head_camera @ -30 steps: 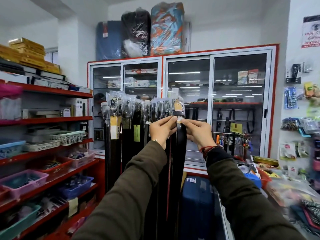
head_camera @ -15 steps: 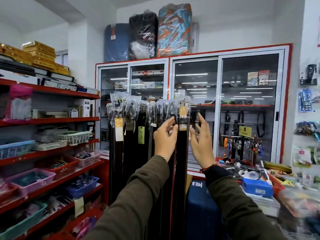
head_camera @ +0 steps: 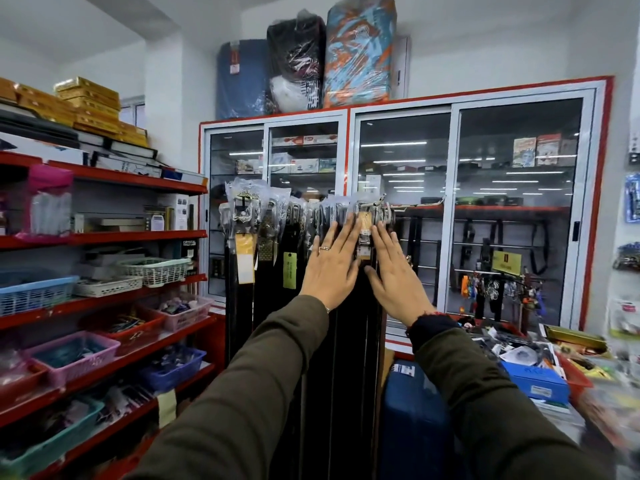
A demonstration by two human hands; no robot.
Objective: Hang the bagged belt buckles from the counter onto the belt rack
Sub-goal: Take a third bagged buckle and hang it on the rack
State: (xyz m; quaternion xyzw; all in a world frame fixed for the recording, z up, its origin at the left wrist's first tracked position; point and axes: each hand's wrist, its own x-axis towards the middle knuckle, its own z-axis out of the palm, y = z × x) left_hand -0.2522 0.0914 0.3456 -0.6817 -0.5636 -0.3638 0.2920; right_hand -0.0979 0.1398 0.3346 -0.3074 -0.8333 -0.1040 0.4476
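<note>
Crinkly clear plastic sheathes the bagged buckle [head_camera: 364, 220], hung at the right end of the belt rack [head_camera: 382, 202]. Left hand [head_camera: 330, 268] and right hand [head_camera: 394, 271] flank it, fingers spread, gripping nothing. Likely light and slippery; pinch the bag's top.

Blurred beyond telling: cluttered countertop goods [head_camera: 609, 407] at lower right. Hidden behind flat left hand [head_camera: 330, 268]: black hanging belts [head_camera: 346, 341], partly.

White walls [head_camera: 485, 39], red shelves [head_camera: 104, 237], glass cabinet [head_camera: 453, 209]
</note>
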